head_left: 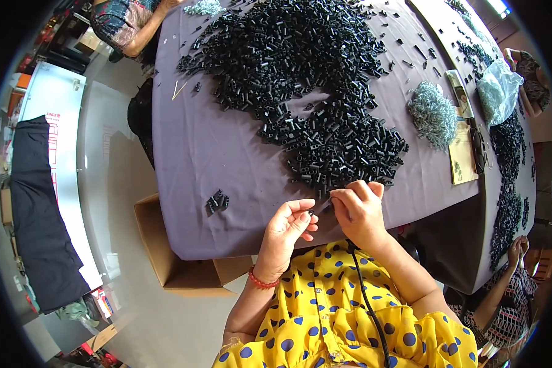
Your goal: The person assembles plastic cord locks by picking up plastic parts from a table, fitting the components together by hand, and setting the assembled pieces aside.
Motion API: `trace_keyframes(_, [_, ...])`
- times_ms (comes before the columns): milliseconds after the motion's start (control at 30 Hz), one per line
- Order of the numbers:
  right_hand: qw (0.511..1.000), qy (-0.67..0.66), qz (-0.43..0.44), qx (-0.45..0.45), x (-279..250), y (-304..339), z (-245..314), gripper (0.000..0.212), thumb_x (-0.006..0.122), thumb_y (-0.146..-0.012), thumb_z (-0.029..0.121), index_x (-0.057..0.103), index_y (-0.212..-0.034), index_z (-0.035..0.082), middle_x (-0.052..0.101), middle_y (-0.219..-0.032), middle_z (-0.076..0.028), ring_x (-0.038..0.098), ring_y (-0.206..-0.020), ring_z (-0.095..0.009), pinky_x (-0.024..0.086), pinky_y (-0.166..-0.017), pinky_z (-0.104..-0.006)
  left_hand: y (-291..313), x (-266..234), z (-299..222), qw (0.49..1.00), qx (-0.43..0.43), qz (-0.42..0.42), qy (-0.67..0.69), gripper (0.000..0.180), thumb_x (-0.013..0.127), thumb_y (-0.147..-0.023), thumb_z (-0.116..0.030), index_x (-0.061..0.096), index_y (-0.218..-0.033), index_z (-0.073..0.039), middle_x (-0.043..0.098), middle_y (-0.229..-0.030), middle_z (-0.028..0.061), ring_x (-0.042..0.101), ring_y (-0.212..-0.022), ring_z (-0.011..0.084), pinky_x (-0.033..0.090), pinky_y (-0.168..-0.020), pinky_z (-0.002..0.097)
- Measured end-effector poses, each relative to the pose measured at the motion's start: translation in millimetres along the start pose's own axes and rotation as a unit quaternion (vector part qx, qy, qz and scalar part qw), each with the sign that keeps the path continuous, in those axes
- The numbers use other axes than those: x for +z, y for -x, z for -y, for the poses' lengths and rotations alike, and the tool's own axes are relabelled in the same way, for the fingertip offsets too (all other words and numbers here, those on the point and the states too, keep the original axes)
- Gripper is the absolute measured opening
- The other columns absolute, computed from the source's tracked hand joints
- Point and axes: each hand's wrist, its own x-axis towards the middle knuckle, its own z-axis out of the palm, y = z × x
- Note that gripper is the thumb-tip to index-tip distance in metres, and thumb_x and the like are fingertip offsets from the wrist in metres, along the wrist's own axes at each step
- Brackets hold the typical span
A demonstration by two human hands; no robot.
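In front of my body, my left hand (282, 233) has its thumb and forefinger pinched on a small black plastic piece (312, 212), of which little shows. My right hand (359, 211) is close beside it, fingers curled together at the near edge of the heap; anything between those fingertips is hidden. A large heap of small black tube-like plastic pieces (331, 144) spreads from my hands toward the far side of the table. Off to the left lies a small separate cluster of black pieces (217, 201).
The table has a grey-purple cloth (239, 178). On the right are a pile of small silvery metal parts (432, 113), a yellowish card (463, 156) and glasses (478, 150). An open cardboard box (159, 245) stands below the left corner. Other people sit around, one far left (129, 27).
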Motion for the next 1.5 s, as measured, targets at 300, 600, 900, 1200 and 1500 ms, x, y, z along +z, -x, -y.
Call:
trace_keyframes(300, [0.998, 0.054, 0.016, -0.005, 4.9, -5.1, 1.8, 0.013, 0.075, -0.083, 0.014, 0.07, -0.095, 0.014, 0.058, -0.084, 0.001, 0.058, -0.084, -0.018, 0.036, -0.085, -0.0386, -1.4, 1.0, 0.0, 1.0, 0.003, 0.001, 0.0, 0.03, 0.059, -0.106, -0.019, 0.059, -0.131, -0.004, 0.069, -0.106, 0.0044, 0.066, -0.09, 0.0119, 0.054, -0.078, 0.0256])
trace_keyframes(600, [0.993, 0.101, 0.056, -0.016, 5.3, -5.6, 7.0, 0.017, 0.075, -0.085, 0.014, 0.071, -0.101, 0.013, 0.06, -0.087, 0.0, 0.06, -0.086, -0.018, 0.035, -0.088, -0.0404, -1.6, 0.0, 0.5, 1.0, 0.007, -0.002, -0.003, 0.03, 0.059, -0.106, -0.019, 0.06, -0.131, -0.004, 0.07, -0.105, 0.0049, 0.066, -0.09, 0.0123, 0.054, -0.078, 0.0256])
trace_keyframes(900, [0.993, -0.072, 0.041, 0.086, -10.7, -10.7, 6.3, 0.018, 0.078, -0.08, 0.004, 0.067, -0.093, 0.011, 0.06, -0.086, -0.002, 0.057, -0.076, -0.018, 0.04, -0.08, -0.0371, -0.1, 0.2, -1.6, 1.0, 0.002, 0.012, 0.022, 0.03, 0.059, -0.106, -0.018, 0.059, -0.131, -0.003, 0.069, -0.106, 0.0053, 0.066, -0.091, 0.0123, 0.054, -0.08, 0.0259])
trace_keyframes(1200, [0.675, -0.617, 0.092, 0.395, -34.9, -6.4, 7.1, 0.015, 0.073, -0.094, 0.012, 0.061, -0.098, 0.004, 0.069, -0.097, -0.01, 0.065, -0.071, -0.011, 0.052, -0.068, -0.025, -1.7, 10.4, -7.5, 0.998, -0.009, 0.042, 0.051, 0.028, 0.058, -0.106, -0.018, 0.06, -0.13, -0.003, 0.069, -0.106, 0.0049, 0.065, -0.092, 0.012, 0.053, -0.082, 0.0258])
trace_keyframes(1500, [0.569, -0.703, 0.103, 0.414, -39.9, -7.8, 7.2, 0.017, 0.074, -0.093, 0.01, 0.064, -0.103, 0.003, 0.072, -0.097, -0.011, 0.07, -0.072, -0.014, 0.056, -0.067, -0.0247, -0.5, 9.9, -8.5, 0.998, -0.008, 0.039, 0.04, 0.029, 0.059, -0.106, -0.019, 0.061, -0.13, -0.003, 0.07, -0.106, 0.0046, 0.065, -0.092, 0.0117, 0.053, -0.082, 0.0258])
